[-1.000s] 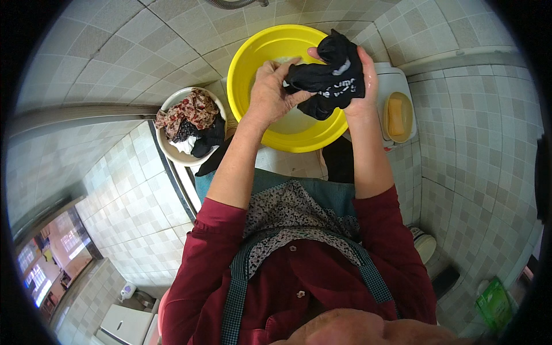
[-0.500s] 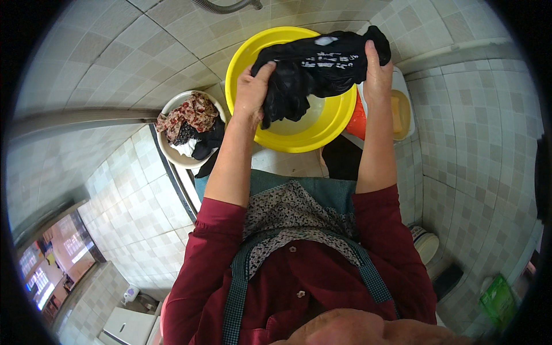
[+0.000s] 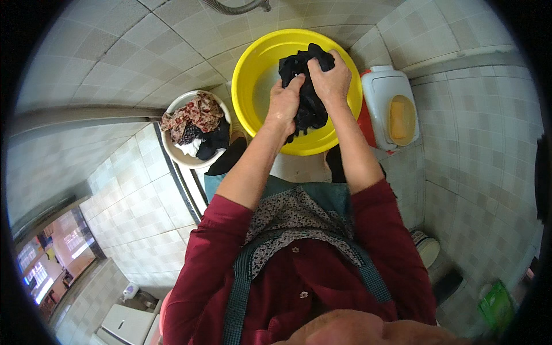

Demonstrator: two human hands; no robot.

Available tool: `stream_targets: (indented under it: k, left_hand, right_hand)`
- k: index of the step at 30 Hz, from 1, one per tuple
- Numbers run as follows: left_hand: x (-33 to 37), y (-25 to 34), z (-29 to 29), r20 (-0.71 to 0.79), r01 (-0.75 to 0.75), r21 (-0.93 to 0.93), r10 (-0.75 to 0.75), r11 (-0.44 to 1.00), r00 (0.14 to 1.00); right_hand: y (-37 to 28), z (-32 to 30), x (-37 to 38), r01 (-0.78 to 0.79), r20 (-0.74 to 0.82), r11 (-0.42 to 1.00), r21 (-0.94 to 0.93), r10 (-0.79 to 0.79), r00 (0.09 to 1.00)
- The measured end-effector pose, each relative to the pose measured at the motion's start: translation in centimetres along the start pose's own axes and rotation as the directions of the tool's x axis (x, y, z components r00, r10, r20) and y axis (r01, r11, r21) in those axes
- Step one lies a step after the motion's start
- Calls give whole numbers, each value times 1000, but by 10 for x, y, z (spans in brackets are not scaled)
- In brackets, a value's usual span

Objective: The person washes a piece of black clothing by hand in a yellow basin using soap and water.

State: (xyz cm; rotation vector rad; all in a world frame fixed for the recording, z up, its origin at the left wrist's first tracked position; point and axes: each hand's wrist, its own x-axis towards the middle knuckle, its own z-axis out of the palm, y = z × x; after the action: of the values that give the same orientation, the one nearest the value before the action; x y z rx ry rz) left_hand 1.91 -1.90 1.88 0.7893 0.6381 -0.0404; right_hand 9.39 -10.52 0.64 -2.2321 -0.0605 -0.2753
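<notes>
Over the yellow basin (image 3: 241, 92), inside its rim, left hand (image 3: 285, 103) and right hand (image 3: 335, 79) grip black cloth (image 3: 311, 107), now bunched, no longer stretched. Handling seems unfinished.

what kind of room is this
Probably a small bathroom or wash area: tiled walls, a flexible grey hose by the wall, and a yellow basin with black cloth held over it point that way.
</notes>
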Motion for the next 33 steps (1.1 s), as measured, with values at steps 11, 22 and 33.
stream_targets:
  k: [11, 22, 33]
  left_hand:
    - [12, 4, -6, 117, -96, 164, 77, 982, 990]
    - [4, 22, -20, 574, -662, 652, 331, 369, 749]
    - [9, 36, -31, 420, -401, 867, 1, 295, 908]
  right_hand:
    - [8, -1, -2, 115, 71, 993, 26, -116, 991]
    - [5, -55, -7, -428, 719, 819, 381, 28, 694]
    - [4, -63, 13, -482, 349, 351, 803, 380, 857]
